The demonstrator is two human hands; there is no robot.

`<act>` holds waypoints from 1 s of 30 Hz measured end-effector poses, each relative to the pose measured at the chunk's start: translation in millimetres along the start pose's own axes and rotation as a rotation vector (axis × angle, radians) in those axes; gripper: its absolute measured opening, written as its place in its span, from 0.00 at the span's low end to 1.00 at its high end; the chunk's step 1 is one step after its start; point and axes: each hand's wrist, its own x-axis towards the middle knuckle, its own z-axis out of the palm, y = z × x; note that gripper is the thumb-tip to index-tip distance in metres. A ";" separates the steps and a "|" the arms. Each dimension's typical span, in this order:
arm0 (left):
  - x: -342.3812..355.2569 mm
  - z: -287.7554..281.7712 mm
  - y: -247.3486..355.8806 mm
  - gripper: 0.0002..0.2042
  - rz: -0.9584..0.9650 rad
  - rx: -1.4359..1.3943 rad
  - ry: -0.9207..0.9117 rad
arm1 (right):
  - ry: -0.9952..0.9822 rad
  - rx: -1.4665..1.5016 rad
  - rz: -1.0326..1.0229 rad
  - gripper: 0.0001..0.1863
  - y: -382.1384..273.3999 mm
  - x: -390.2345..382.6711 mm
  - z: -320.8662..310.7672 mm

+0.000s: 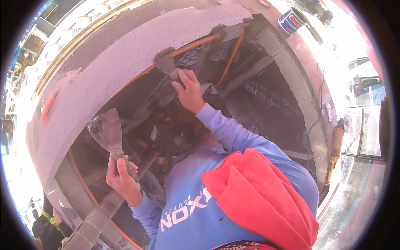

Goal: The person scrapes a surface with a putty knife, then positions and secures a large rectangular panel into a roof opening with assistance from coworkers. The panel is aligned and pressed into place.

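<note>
My left hand (124, 179) grips the handle of a wide, grime-coated putty knife (105, 129), its blade raised near the lower left part of a curved concrete band (83, 79). Higher up and to the right, my right hand (189, 91) is closed on a second putty knife (165, 62), whose grey blade lies at the inner edge of that band, by an orange pipe or strip (193, 43). Below both hands is a dark recess (275, 104) with printed membrane and some debris. A red cloth (258, 196) hangs over the front of my blue sweatshirt.
A white, blue and red bucket (290, 21) sits at the upper right. An orange power tool (336, 148) with a cord lies along the right edge. A red-handled item (48, 106) rests on the band at left. Another person (41, 227) and a padded pipe (89, 225) are at lower left.
</note>
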 end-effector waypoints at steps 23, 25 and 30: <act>22.2 11.5 27.3 0.20 0.584 0.611 -0.165 | -0.871 -0.125 -0.491 0.23 -120.9 120.5 -77.0; 20.3 11.3 22.8 0.20 0.623 0.638 -0.134 | -0.897 -0.185 -0.493 0.22 -120.2 116.2 -78.5; 8.0 5.6 25.1 0.19 0.568 0.615 -0.008 | -0.998 -0.338 -0.433 0.22 -124.2 105.7 -85.7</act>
